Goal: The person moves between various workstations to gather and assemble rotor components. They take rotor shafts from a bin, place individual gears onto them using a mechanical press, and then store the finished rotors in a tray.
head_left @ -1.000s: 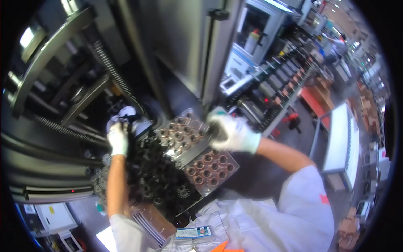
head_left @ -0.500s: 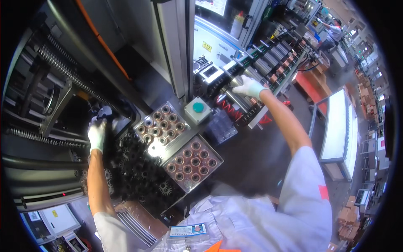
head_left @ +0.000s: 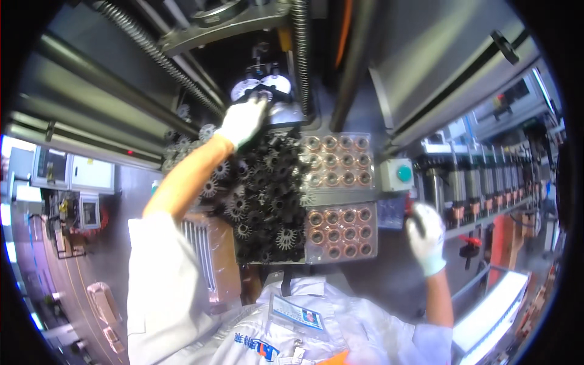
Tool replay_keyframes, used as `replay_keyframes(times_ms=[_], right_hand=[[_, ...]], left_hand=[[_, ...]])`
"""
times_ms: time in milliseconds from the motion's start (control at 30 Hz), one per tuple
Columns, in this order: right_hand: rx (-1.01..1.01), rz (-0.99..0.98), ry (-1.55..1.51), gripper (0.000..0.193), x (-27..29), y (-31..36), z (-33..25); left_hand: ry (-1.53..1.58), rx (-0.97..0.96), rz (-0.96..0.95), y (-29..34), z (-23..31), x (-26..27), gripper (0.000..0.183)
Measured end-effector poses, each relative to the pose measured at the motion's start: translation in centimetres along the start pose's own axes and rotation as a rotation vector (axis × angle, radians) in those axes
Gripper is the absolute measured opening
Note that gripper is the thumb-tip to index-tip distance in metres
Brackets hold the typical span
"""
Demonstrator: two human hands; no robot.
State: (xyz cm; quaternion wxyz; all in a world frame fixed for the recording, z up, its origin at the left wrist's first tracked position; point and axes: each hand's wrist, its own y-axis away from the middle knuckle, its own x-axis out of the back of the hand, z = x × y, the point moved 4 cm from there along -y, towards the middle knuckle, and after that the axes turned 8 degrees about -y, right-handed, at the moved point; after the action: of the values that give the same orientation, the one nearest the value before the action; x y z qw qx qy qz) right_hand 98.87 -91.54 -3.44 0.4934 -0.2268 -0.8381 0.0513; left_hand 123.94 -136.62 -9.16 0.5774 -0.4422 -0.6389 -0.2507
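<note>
The left hand (head_left: 243,123), in a white glove, is up at the machine. The tips of its fingers (head_left: 260,108) are at a dark part (head_left: 281,95), which sits just past them, at the front of two round white plates (head_left: 246,89). The fingers point away from the person and lie close to each other. The tips look as if they touch the dark part, but it is not clear if they pinch it. A shiny metal block (head_left: 286,114) is just to the right of the fingers. A big coil spring (head_left: 301,55) stands to the right of the plates.

Under the left wrist and to its right is a big pile of black toothed wheels (head_left: 267,191). Right beside the pile are two clear trays, a far one (head_left: 370,149) and a near one (head_left: 375,234), with copper-coloured rings (head_left: 333,235) in rows.

The right hand (head_left: 429,237), also in a white glove, is well apart from the left, out to the right of the trays. Its fingers are bent. A dark patch (head_left: 416,227) shows by them, but it cannot be told if it is a held thing. Near this hand is a pale box (head_left: 389,177) with a round green button (head_left: 404,174).
</note>
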Motion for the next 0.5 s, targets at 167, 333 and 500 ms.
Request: replay_keyframes(times_ms=[167, 333, 500], right_hand=[[0.305, -0.105, -0.298, 0.03, -6.0, -6.7, -12.4], [0.681, -0.247, -0.28, 0.031, -14.9, -8.7, -22.9], [0.937, -0.45, 0.036, 0.023, -26.1, -9.2, -32.2]], left_hand=[[0.006, 0.116, -0.091, 1.6, -1.2, -1.0, 0.046], [0.308, 0.39, 0.237, 11.1, -0.2, 11.2, 0.046], [0.156, 0.719, 0.078, 33.6, -9.5, 7.7, 0.032]])
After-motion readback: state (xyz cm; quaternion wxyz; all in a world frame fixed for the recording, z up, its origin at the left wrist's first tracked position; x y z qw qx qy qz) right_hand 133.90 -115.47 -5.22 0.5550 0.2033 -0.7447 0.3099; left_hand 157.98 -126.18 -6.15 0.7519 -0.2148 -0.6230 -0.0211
